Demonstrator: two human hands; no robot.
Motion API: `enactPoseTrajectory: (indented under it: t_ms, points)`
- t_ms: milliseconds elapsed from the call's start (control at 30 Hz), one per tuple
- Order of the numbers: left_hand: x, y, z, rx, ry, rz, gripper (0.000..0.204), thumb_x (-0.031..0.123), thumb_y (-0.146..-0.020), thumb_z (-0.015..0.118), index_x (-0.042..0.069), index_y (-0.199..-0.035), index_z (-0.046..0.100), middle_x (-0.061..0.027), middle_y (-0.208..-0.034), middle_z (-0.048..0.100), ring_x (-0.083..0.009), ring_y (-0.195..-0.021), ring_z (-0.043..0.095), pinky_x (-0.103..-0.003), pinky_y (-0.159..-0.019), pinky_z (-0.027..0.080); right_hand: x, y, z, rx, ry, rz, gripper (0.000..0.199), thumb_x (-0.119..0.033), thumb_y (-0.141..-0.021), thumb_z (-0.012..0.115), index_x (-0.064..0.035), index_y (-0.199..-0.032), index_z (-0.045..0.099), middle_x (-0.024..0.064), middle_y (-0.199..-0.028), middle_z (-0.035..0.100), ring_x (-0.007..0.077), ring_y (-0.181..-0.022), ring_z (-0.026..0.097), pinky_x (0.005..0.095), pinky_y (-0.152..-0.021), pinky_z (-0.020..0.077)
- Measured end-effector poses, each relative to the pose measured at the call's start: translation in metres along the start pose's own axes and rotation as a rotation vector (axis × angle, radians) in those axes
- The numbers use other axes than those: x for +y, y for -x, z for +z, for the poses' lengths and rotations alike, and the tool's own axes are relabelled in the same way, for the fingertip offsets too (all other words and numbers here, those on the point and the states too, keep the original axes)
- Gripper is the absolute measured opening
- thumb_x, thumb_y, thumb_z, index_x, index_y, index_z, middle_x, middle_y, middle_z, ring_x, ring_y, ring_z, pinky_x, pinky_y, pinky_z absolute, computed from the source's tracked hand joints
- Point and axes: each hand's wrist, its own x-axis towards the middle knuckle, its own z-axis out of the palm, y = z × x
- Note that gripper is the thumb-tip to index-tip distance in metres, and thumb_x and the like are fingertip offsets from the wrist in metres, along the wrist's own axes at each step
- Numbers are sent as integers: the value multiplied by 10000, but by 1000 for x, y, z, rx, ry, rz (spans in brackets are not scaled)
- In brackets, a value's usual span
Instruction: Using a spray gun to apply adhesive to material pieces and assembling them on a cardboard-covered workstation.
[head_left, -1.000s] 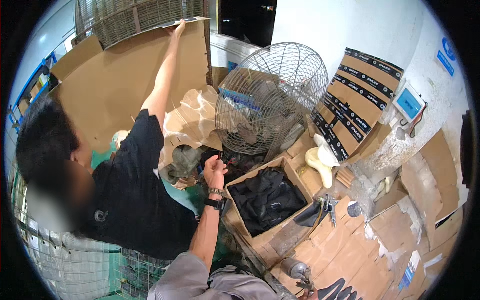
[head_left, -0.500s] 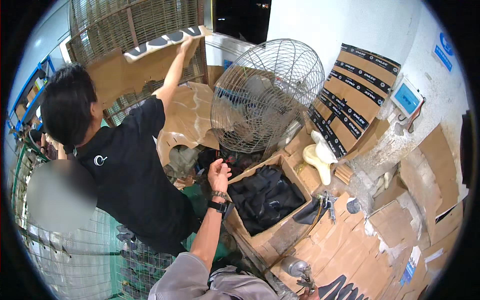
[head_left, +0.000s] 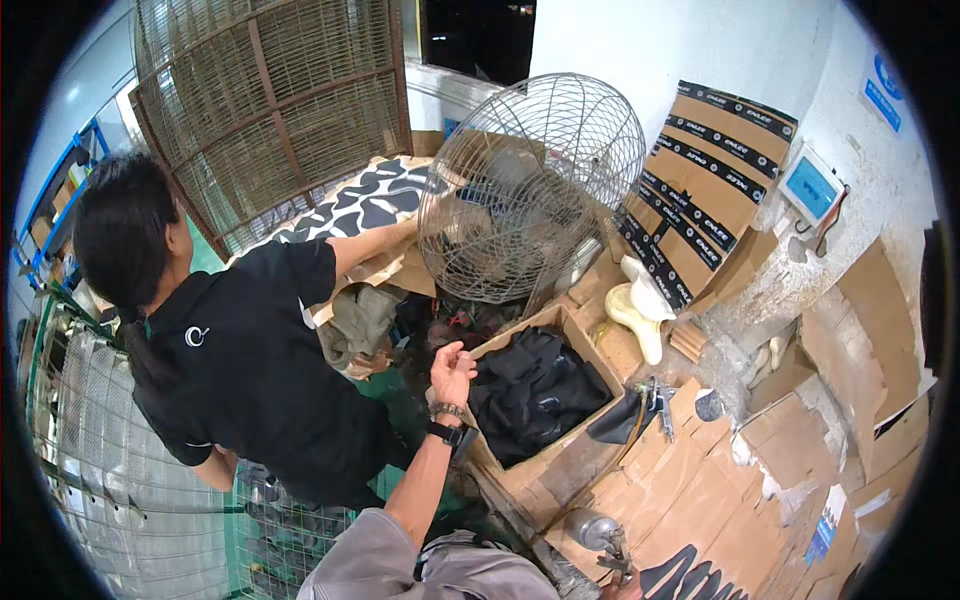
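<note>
My left hand (head_left: 452,370) is raised over the near corner of an open cardboard box (head_left: 573,335) filled with black cloth (head_left: 535,395). Its fingers are loosely curled and hold nothing; a dark watch sits on the wrist. My right hand is out of view. To my left a co-worker in a black shirt (head_left: 250,370) leans forward, one arm stretched onto a cardboard sheet with black-and-white blotches (head_left: 365,205). Behind the box stands a large round wire fan guard (head_left: 530,190).
A rusty wire mesh panel (head_left: 270,110) leans at the back. Flat cartons with black tape (head_left: 710,190) rest against the white wall. A white plastic part (head_left: 640,305), a hose tool (head_left: 655,395) and flattened cardboard (head_left: 700,490) lie at right. A wire cage (head_left: 100,450) stands at left.
The co-worker has brought the big cardboard sheet down from overhead to a low lean, uncovering the mesh panel, and bent forward. My left hand has stayed by the box corner.
</note>
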Motion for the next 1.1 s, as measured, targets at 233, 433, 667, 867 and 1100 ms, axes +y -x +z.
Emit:
enactPoseTrajectory:
  t_ms: [233, 433, 667, 867, 1100]
  points:
    - [-16, 62, 9, -194, -86, -23, 238, 67, -988, 679, 45, -1225, 673, -47, -966, 707, -124, -788, 690, -281, -663, 585, 35, 18, 69, 298, 381, -203, 345, -405, -1077, 542, -136, -1060, 759, 67, -919, 718, 230, -760, 675, 369, -627, 541]
    - [-11, 138, 37, -502, -258, -38, 183, 100, -964, 710, 42, -1136, 738, -81, -894, 744, -144, -835, 717, -312, -762, 584, -44, -13, -68, -96, -112, 5, 271, -340, -1046, 611, -117, -1128, 741, 99, -920, 715, 301, -777, 682, 450, -668, 554]
    - [13, 210, 71, -1010, -465, 24, 230, 188, -1001, 693, 73, -1197, 725, -90, -1110, 760, -198, -987, 728, -338, -874, 574, -21, -11, -16, -33, -573, 296, 310, -191, -856, 762, -48, -1130, 747, 215, -818, 739, 414, -769, 725, 487, -706, 558]
    - [28, 221, 85, -1049, -279, -74, 195, 131, -1012, 679, 39, -1177, 727, -52, -1054, 750, -116, -928, 690, -294, -844, 555, -66, -32, -58, -65, -680, 249, 267, -72, -878, 681, -36, -1136, 734, 272, -959, 717, 452, -958, 697, 495, -795, 525]
    - [33, 244, 103, -1293, -447, 134, 226, 98, -929, 747, 50, -1150, 738, -85, -1053, 728, -213, -932, 710, -339, -840, 561, -56, -24, -47, 50, -700, 274, 220, -22, -877, 719, -23, -1097, 734, 250, -928, 722, 455, -868, 703, 484, -719, 535]
